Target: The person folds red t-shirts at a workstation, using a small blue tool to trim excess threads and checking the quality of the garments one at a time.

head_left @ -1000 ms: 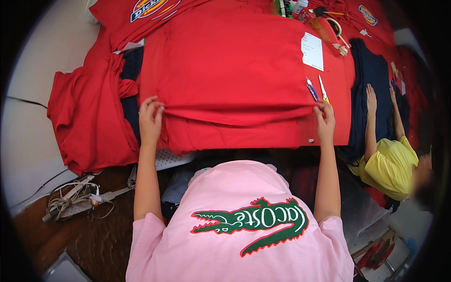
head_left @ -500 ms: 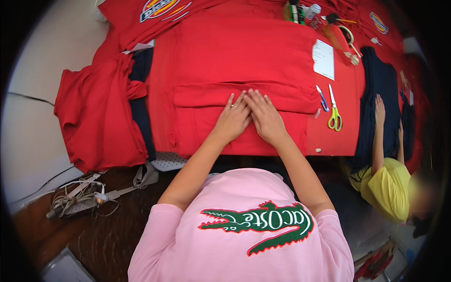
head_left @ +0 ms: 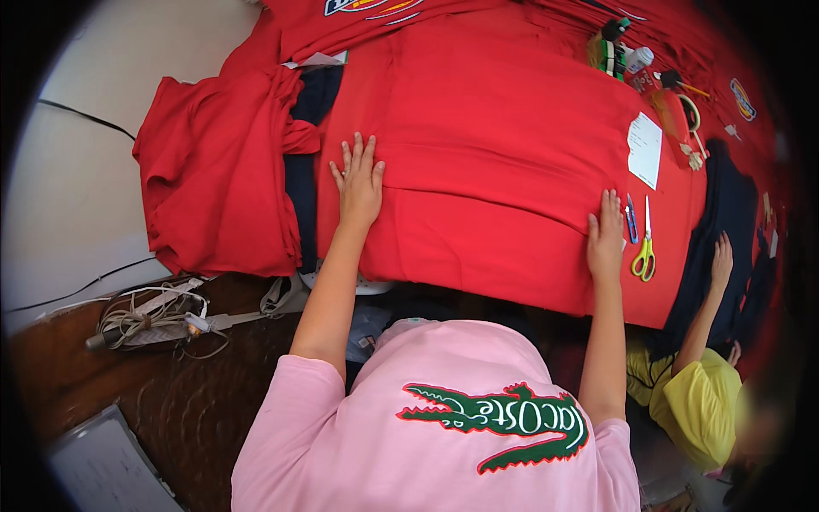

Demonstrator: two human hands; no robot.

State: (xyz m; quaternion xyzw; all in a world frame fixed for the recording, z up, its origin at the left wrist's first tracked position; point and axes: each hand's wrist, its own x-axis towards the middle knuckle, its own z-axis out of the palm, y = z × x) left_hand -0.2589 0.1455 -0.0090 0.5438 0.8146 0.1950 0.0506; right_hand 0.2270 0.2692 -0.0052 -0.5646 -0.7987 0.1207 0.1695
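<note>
Hands flat, nothing gripped. Left hand lies palm down, fingers spread, on the left end of the folded red shirt; right hand lies palm down on its right end. Both press the cloth, neither pinches it. A fold line runs across the shirt between the two hands, just above the fingertips' level.

Shirt lies on a red-covered table, its near edge hanging toward the person's pink top.

Just right of the right hand: blue pen, then yellow-handled scissors, blades pointing away. Neither is touched. Beyond them, up and right, a white paper slip.

Left of the left hand: a dark navy garment, then a crumpled red pile at the table edge. Below that, near the left elbow, tangled cables on a dark wood floor.

Far right of the right hand: another person in a yellow top, one hand on dark cloth.
</note>
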